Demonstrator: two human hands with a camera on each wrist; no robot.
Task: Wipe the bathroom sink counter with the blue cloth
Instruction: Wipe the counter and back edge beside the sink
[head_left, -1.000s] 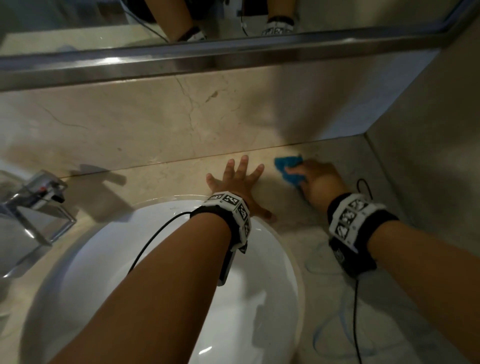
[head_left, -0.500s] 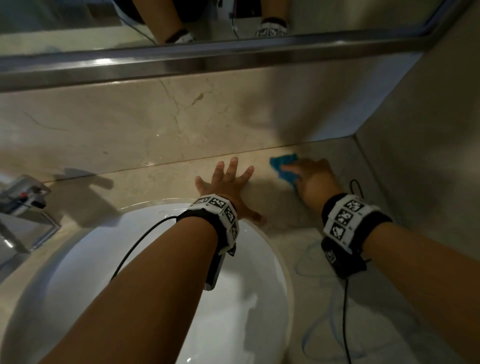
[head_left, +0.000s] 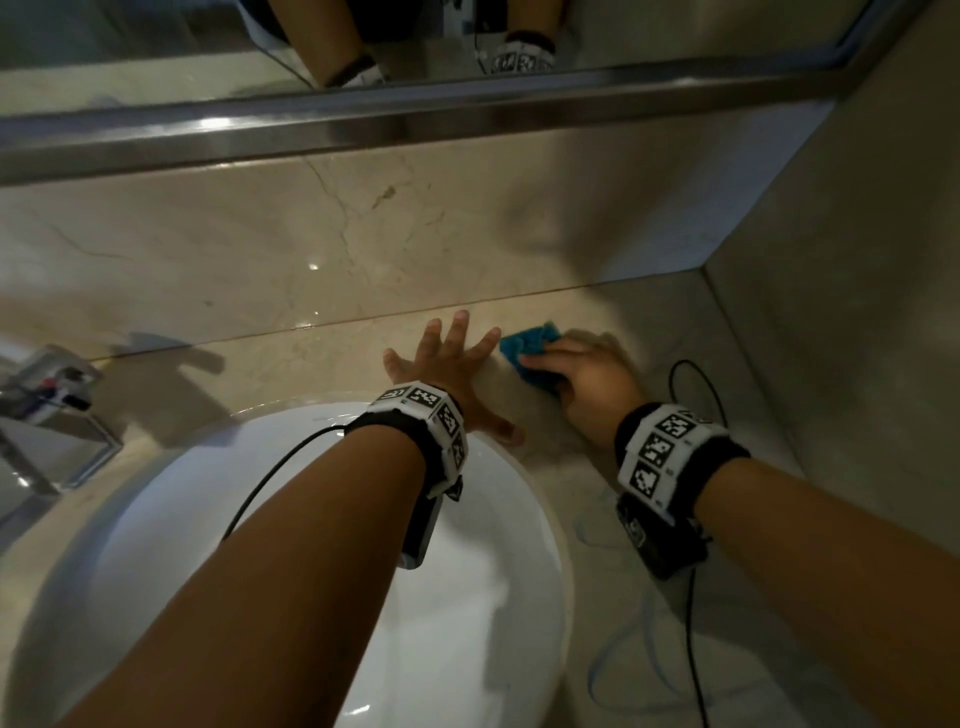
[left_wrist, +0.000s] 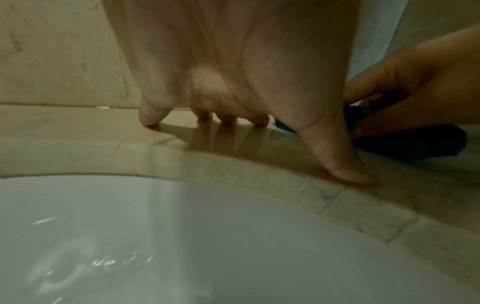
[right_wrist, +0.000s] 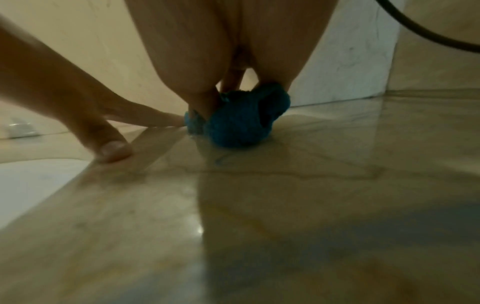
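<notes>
The blue cloth (head_left: 530, 347) is bunched into a wad on the beige marble counter (head_left: 311, 358), close to the back wall and right of the sink. My right hand (head_left: 582, 371) grips it from above, fingers curled round it, and presses it onto the stone; the right wrist view shows the cloth (right_wrist: 241, 121) under the fingers. My left hand (head_left: 447, 364) lies flat on the counter just left of the cloth, fingers spread and straight. In the left wrist view its fingertips (left_wrist: 150, 121) and thumb touch the stone at the basin's rim.
A white round basin (head_left: 156, 545) fills the lower left. A chrome faucet (head_left: 47, 395) stands at the far left. The side wall (head_left: 831, 364) closes the counter on the right. Black cables (head_left: 691, 597) and a thin blue cord (head_left: 623, 654) run over the counter near my right wrist.
The right hand has slid the cloth a little leftward along the back of the counter, nearer the left hand's fingers. The left hand stays planted.
</notes>
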